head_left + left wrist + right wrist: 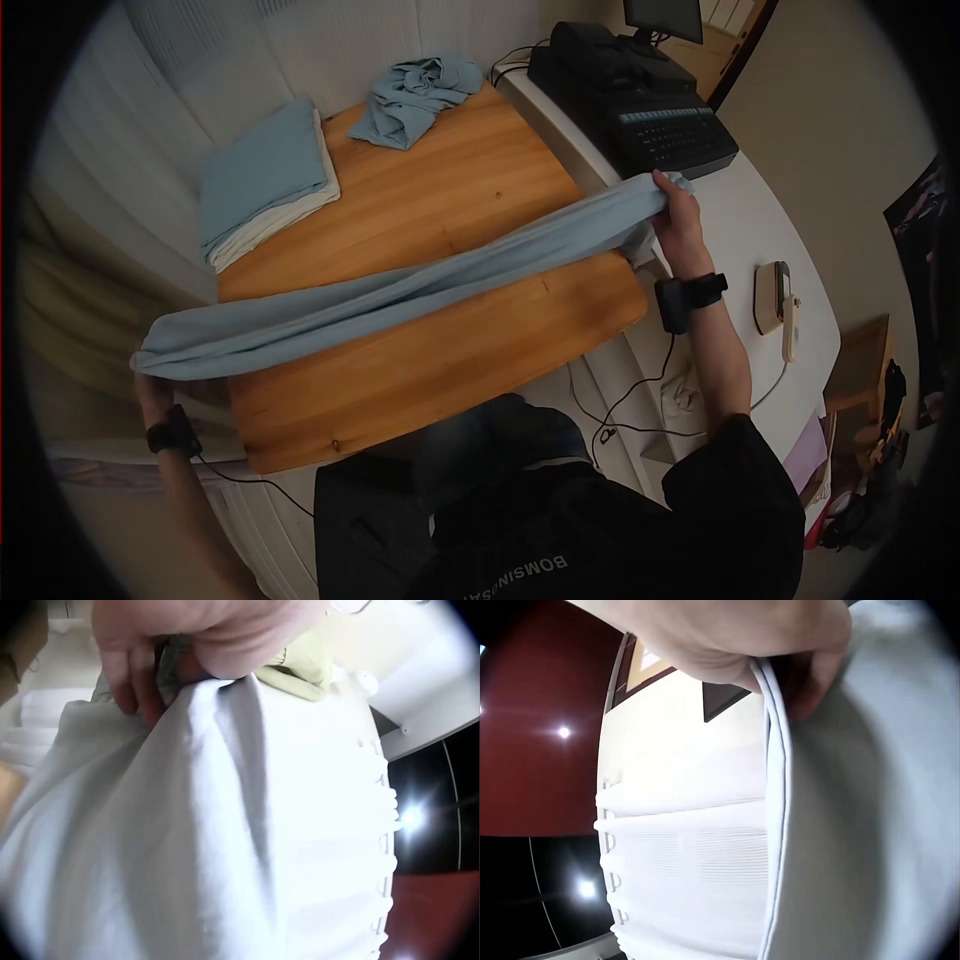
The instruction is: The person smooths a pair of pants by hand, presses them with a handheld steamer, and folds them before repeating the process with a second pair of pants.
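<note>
A long light blue cloth (400, 290) is stretched slantwise over the wooden table, its folds running lengthwise. My left hand (153, 395) grips its left end beyond the table's left edge. Its right end is pinched in my right hand (683, 228), raised near the table's right corner. Seen from the left wrist, curled fingers (139, 675) hold the gathered fabric (150, 825), which hangs in soft creases. In the right wrist view, thumb and fingers clasp the layered edge of the cloth (776, 802).
A folded blue cloth (265, 170) lies on a cream one (290, 225) at the table's (470, 180) back left. Behind sits a crumpled blue cloth (415, 100). A black machine with keys (640, 110) and a small beige device (770, 297) stand on the white desk (790, 230). Wrist cables trail below.
</note>
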### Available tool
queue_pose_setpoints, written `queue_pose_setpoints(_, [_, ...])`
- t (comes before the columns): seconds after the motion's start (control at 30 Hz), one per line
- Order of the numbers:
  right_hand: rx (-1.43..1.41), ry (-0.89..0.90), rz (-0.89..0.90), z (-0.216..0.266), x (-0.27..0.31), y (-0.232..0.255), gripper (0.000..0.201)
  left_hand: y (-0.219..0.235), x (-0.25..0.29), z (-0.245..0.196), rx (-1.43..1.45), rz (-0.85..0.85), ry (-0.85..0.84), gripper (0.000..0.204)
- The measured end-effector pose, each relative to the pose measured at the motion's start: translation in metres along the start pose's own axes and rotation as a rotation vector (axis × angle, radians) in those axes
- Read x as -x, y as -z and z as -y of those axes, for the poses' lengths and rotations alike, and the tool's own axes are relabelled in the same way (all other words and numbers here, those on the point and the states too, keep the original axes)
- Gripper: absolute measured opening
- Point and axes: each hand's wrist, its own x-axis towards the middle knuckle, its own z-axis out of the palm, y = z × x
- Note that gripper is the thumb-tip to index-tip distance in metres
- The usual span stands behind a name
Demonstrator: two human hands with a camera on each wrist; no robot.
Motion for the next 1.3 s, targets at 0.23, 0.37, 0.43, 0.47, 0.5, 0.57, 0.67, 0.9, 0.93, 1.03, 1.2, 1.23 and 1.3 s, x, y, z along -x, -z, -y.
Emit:
queue_pose_setpoints(0.23, [-0.177,0.14,0.054,0.038,-0.061,-0.071,0.022,-0.038,-0.011,-0.069,0.093,-0.035,-0.349,0.04])
queue_pose_setpoints(0.37, [-0.014,0.027,0.095,0.002,-0.026,-0.06,0.025,-0.051,0.04,-0.047,0.213,-0.246,-0.217,0.044])
queue_pose_setpoints(0.43, [0.07,-0.07,0.136,-0.034,-0.015,-0.04,0.027,-0.045,0.075,-0.012,0.298,-0.313,-0.187,0.045])
queue_pose_setpoints(0.47, [0.118,-0.116,0.065,-0.051,-0.012,-0.031,0.031,-0.044,0.092,0.005,0.332,-0.369,-0.177,0.046])
queue_pose_setpoints(0.5, [0.235,-0.111,0.096,-0.063,-0.006,-0.019,0.034,-0.048,0.11,0.015,0.326,-0.377,-0.176,0.046])
queue_pose_setpoints(0.57, [0.411,-0.13,0.117,-0.081,0.001,0.003,0.039,-0.047,0.141,0.041,0.445,-0.359,-0.008,0.049])
queue_pose_setpoints(0.67, [0.748,-0.177,0.158,-0.067,0.009,0.009,0.035,0.023,0.12,0.084,0.378,-0.55,0.031,0.056])
queue_pose_setpoints(0.9, [1.372,0.289,0.101,-0.074,0.011,0.026,0.036,0.039,0.106,0.095,-0.143,-0.503,0.052,0.062])
queue_pose_setpoints(0.93, [1.375,0.285,0.09,-0.078,0.014,0.025,0.036,0.039,0.105,0.088,-0.081,-0.581,0.093,0.064])
queue_pose_setpoints(1.03, [1.579,0.479,0.063,-0.086,0.015,0.028,0.029,0.16,0.122,0.115,-0.371,-0.458,-0.034,0.071])
queue_pose_setpoints(1.2, [1.741,0.72,0.068,-0.079,0.012,0.016,0.021,0.157,0.083,0.105,-0.451,-0.382,-0.084,0.072])
queue_pose_setpoints(1.23, [1.738,0.719,0.064,-0.072,0.012,0.01,0.021,0.151,0.092,0.103,-0.365,-0.422,-0.041,0.071])
queue_pose_setpoints(1.3, [1.618,0.565,0.061,-0.053,0.012,-0.003,0.017,0.133,0.088,0.095,-0.189,-0.497,0.044,0.067])
